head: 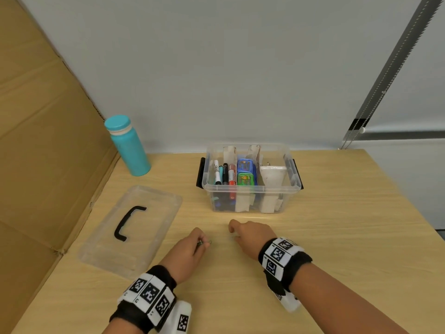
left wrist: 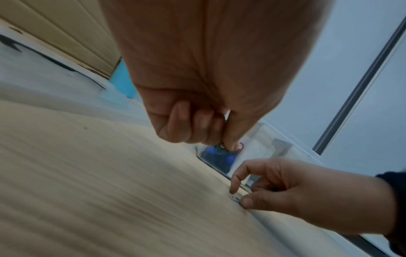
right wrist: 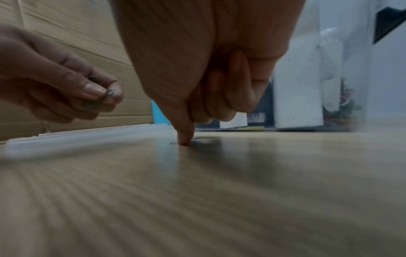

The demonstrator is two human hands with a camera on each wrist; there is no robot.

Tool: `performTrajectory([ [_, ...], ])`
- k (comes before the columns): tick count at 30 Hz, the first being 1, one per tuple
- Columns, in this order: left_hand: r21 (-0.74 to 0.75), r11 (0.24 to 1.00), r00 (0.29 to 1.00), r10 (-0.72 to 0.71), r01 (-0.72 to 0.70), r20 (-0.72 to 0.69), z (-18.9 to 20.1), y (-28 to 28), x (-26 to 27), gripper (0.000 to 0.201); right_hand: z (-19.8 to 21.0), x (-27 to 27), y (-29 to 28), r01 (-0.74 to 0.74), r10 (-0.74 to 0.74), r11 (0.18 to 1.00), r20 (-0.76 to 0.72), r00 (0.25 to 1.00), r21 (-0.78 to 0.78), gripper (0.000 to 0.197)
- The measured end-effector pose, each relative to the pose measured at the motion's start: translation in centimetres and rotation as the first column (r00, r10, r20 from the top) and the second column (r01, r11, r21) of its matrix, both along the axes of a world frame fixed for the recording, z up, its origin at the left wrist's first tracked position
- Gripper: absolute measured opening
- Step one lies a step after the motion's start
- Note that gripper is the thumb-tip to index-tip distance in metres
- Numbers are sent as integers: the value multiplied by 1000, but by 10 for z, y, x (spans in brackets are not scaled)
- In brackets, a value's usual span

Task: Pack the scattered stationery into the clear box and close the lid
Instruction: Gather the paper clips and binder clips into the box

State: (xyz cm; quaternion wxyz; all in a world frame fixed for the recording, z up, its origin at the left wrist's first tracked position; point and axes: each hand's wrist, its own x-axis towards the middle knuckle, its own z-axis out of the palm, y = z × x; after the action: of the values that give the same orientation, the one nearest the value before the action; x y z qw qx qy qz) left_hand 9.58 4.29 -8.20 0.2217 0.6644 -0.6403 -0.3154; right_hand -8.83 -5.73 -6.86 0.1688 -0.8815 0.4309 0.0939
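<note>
The clear box (head: pixel 250 189) stands open at the table's middle back, holding markers (head: pixel 225 173), small coloured cases (head: pixel 245 173) and white packets. Its clear lid (head: pixel 154 213) with a black handle lies flat to the left. In front of the box, my left hand (head: pixel 203 243) pinches small green paper clips (head: pixel 207 242) between thumb and fingers just above the table; the left wrist view shows the pinch (left wrist: pixel 224 145). My right hand (head: pixel 232 233) is curled, its thumb and index fingertip closing on a small paper clip (left wrist: pixel 233 198) that lies flat on the wood.
A teal bottle (head: pixel 128 147) stands at the back left beside a cardboard sheet (head: pixel 43 141) leaning along the table's left side. A grey wall is behind the box. The wooden table (head: pixel 337 237) stretches out to the right of my hands.
</note>
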Motion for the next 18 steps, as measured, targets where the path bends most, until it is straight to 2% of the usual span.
performTrajectory([
  [4,-9,999,998,46,-46,-30,-4,5,11,10,0,10,-5,-44,42,999,-109,993,-13,18],
  [7,-11,998,997,59,-60,-44,-5,4,11,14,2,14,-6,0,5,999,-147,989,38,25],
  [11,5,999,998,48,-47,-48,-1,-1,5,22,3,12,-7,51,-39,988,-86,996,148,27],
  [18,11,1000,998,29,-28,-49,4,-14,-2,21,4,-14,8,70,-73,983,7,997,169,7],
])
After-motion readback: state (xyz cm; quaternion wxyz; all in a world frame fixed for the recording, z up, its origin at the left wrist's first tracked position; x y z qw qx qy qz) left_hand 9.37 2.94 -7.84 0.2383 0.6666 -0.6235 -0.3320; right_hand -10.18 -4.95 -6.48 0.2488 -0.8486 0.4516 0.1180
